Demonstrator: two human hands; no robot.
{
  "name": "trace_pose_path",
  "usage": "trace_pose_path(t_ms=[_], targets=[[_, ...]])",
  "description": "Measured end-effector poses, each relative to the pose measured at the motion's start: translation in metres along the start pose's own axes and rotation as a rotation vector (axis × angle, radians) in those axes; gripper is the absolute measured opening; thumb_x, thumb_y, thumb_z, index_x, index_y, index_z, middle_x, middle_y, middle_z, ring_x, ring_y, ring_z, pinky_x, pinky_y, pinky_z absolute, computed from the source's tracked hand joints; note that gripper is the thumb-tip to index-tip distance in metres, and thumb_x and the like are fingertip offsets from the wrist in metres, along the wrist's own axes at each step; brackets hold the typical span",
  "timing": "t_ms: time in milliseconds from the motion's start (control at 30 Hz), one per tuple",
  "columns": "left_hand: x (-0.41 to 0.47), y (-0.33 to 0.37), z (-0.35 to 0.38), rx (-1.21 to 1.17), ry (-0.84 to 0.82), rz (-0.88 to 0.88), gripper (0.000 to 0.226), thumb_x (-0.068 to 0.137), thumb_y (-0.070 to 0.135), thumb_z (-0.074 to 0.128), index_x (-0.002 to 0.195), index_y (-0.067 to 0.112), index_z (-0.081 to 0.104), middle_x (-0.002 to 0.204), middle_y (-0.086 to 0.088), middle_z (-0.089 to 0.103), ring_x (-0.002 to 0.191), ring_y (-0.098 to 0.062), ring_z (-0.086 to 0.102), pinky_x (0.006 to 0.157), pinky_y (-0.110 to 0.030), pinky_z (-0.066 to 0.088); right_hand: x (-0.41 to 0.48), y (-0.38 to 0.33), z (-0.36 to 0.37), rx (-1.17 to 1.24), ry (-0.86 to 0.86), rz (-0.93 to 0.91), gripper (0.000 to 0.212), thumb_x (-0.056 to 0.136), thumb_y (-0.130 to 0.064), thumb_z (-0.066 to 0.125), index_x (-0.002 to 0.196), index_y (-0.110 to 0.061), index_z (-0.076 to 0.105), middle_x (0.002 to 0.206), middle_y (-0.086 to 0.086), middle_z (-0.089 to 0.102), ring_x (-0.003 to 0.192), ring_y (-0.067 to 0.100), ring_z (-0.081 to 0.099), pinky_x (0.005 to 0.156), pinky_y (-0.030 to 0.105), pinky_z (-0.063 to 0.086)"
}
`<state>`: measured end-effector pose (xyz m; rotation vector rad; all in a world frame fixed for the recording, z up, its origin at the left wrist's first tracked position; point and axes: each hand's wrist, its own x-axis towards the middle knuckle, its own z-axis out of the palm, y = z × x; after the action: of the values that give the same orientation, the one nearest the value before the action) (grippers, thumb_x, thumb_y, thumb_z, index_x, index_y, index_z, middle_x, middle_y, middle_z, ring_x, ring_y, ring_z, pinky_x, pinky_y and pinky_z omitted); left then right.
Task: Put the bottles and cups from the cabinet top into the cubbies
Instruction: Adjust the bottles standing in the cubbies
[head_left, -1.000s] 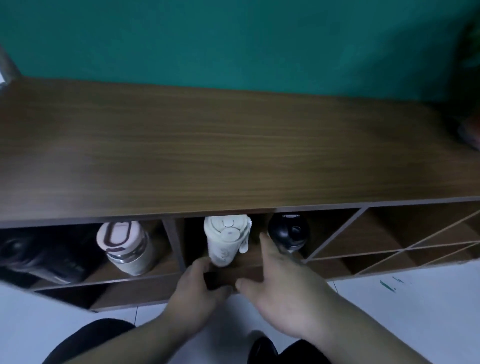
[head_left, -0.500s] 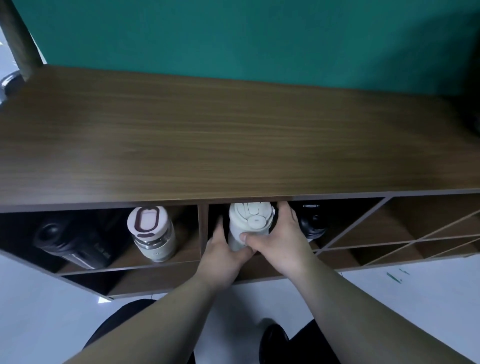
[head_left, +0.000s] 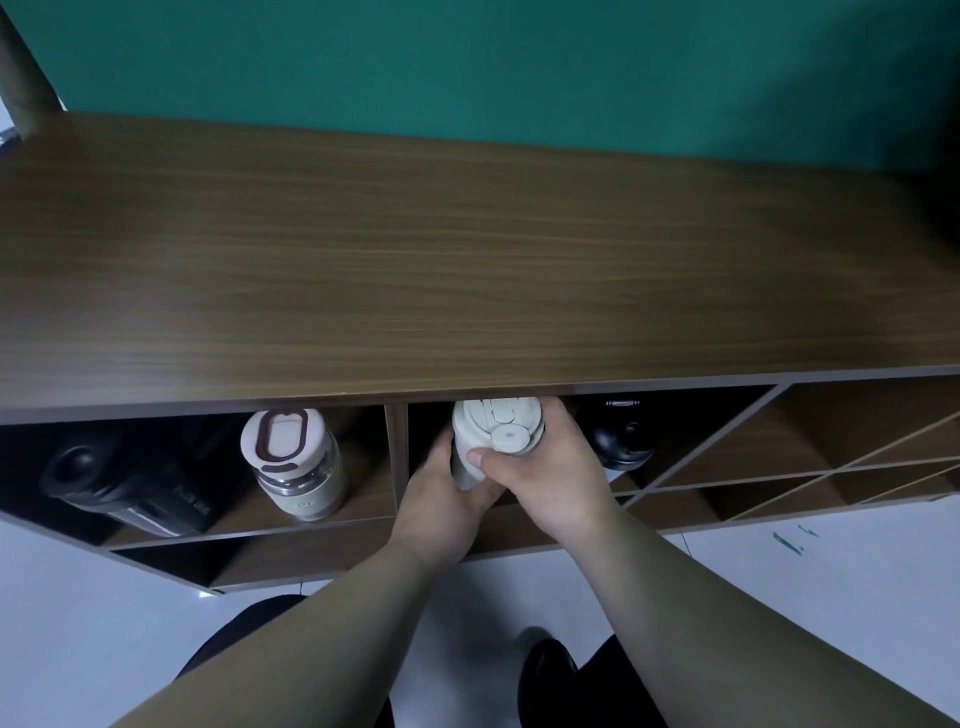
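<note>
A cream bottle (head_left: 493, 428) with a flip lid stands in the middle cubby, just under the front edge of the cabinet top (head_left: 467, 270). My left hand (head_left: 441, 499) wraps its lower body from the left. My right hand (head_left: 550, 478) grips it from the right, thumb across the front below the lid. A black bottle (head_left: 618, 436) stands to its right in the same cubby. In the left cubby stand a glass bottle with a pink lid (head_left: 293, 462) and a dark bottle (head_left: 124, 483) that leans left.
The wooden cabinet top holds nothing and meets a green wall (head_left: 467, 67). Diagonal-shelf cubbies (head_left: 810, 457) lie to the right. A lower shelf row (head_left: 291, 561) runs beneath. White floor (head_left: 805, 587) and my dark shoes are below.
Both hands rose from the shelf's front edge and closed around the cream bottle. The view shifted so the cubbies sit further right in the frame.
</note>
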<state>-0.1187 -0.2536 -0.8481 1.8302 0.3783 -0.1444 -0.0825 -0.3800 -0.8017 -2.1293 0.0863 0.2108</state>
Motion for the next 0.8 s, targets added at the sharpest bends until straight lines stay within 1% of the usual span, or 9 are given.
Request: trace_pose_path(t_ms=[67, 100, 167, 300, 500, 633, 700, 733, 800], targets=[[0.000, 0.000, 0.001, 0.001, 0.007, 0.006, 0.072, 0.084, 0.031, 0.079, 0.146, 0.041, 0.044, 0.112, 0.025, 0.064, 0.100, 0.004, 0.062, 0.081, -0.014, 0.042, 0.000, 0.000, 0.000, -0.002, -0.005, 0.002, 0.074, 0.050, -0.054, 0.080, 0.118, -0.038, 0.056, 0.117, -0.015, 0.067, 0.109, 0.005, 0.066, 0.092, 0.033, 0.056], [0.000, 0.000, 0.001, -0.003, 0.009, 0.007, 0.072, 0.084, 0.031, 0.079, 0.146, 0.041, 0.044, 0.113, 0.025, 0.065, 0.102, 0.002, 0.061, 0.082, -0.015, 0.042, 0.000, 0.000, -0.001, -0.003, -0.007, 0.003, 0.072, 0.051, -0.052, 0.081, 0.117, -0.039, 0.056, 0.116, -0.015, 0.067, 0.108, 0.004, 0.066, 0.092, 0.033, 0.056], [0.000, -0.001, 0.002, -0.006, 0.012, 0.007, 0.073, 0.084, 0.030, 0.079, 0.147, 0.041, 0.043, 0.118, 0.021, 0.067, 0.100, 0.003, 0.061, 0.081, -0.015, 0.043, 0.001, 0.001, -0.002, 0.002, -0.011, 0.007, 0.069, 0.053, -0.050, 0.082, 0.116, -0.038, 0.057, 0.116, -0.014, 0.068, 0.106, 0.003, 0.066, 0.091, 0.032, 0.057], [0.000, -0.002, 0.003, -0.001, 0.021, 0.008, 0.073, 0.083, 0.030, 0.079, 0.146, 0.041, 0.044, 0.123, 0.018, 0.068, 0.109, -0.004, 0.063, 0.088, -0.022, 0.045, 0.000, 0.000, -0.003, 0.004, -0.017, 0.006, 0.070, 0.053, -0.050, 0.081, 0.117, -0.038, 0.057, 0.115, -0.015, 0.068, 0.107, 0.004, 0.066, 0.091, 0.031, 0.057], [0.001, -0.002, 0.003, 0.017, 0.018, 0.020, 0.074, 0.083, 0.029, 0.078, 0.147, 0.039, 0.043, 0.124, 0.017, 0.067, 0.109, -0.005, 0.061, 0.087, -0.021, 0.043, 0.001, 0.001, -0.003, -0.005, -0.025, 0.006, 0.072, 0.052, -0.052, 0.080, 0.119, -0.038, 0.056, 0.116, -0.015, 0.068, 0.109, 0.005, 0.066, 0.091, 0.031, 0.057], [-0.001, -0.001, 0.001, 0.036, 0.000, -0.010, 0.081, 0.080, 0.038, 0.080, 0.150, 0.037, 0.039, 0.130, 0.016, 0.065, 0.110, -0.004, 0.058, 0.091, -0.024, 0.043, -0.001, -0.001, -0.004, -0.022, -0.033, -0.001, 0.074, 0.052, -0.049, 0.083, 0.120, -0.040, 0.054, 0.118, -0.016, 0.067, 0.111, 0.005, 0.065, 0.089, 0.029, 0.055], [-0.003, 0.001, -0.002, 0.040, -0.016, -0.043, 0.083, 0.077, 0.044, 0.081, 0.149, 0.035, 0.040, 0.131, 0.015, 0.064, 0.109, -0.005, 0.058, 0.092, -0.026, 0.044, -0.005, -0.006, -0.007, -0.067, -0.027, -0.007, 0.080, 0.051, -0.044, 0.087, 0.122, -0.038, 0.050, 0.123, -0.013, 0.061, 0.115, 0.008, 0.061, 0.095, 0.031, 0.053], [-0.005, 0.002, -0.003, 0.045, -0.032, -0.065, 0.078, 0.077, 0.045, 0.080, 0.145, 0.033, 0.043, 0.128, 0.014, 0.064, 0.107, -0.007, 0.059, 0.091, -0.026, 0.044, -0.008, -0.009, -0.010, -0.092, -0.026, -0.008, 0.083, 0.051, -0.042, 0.089, 0.123, -0.035, 0.049, 0.126, -0.012, 0.057, 0.118, 0.009, 0.058, 0.097, 0.032, 0.051], [-0.010, 0.001, -0.010, 0.066, -0.100, -0.142, 0.063, 0.080, 0.043, 0.081, 0.132, 0.030, 0.049, 0.119, 0.013, 0.063, 0.104, -0.009, 0.059, 0.089, -0.025, 0.044, -0.019, -0.016, -0.015, -0.175, -0.012, -0.043, 0.086, 0.054, -0.038, 0.088, 0.128, -0.031, 0.046, 0.130, -0.009, 0.050, 0.127, 0.014, 0.051, 0.102, 0.034, 0.047]])
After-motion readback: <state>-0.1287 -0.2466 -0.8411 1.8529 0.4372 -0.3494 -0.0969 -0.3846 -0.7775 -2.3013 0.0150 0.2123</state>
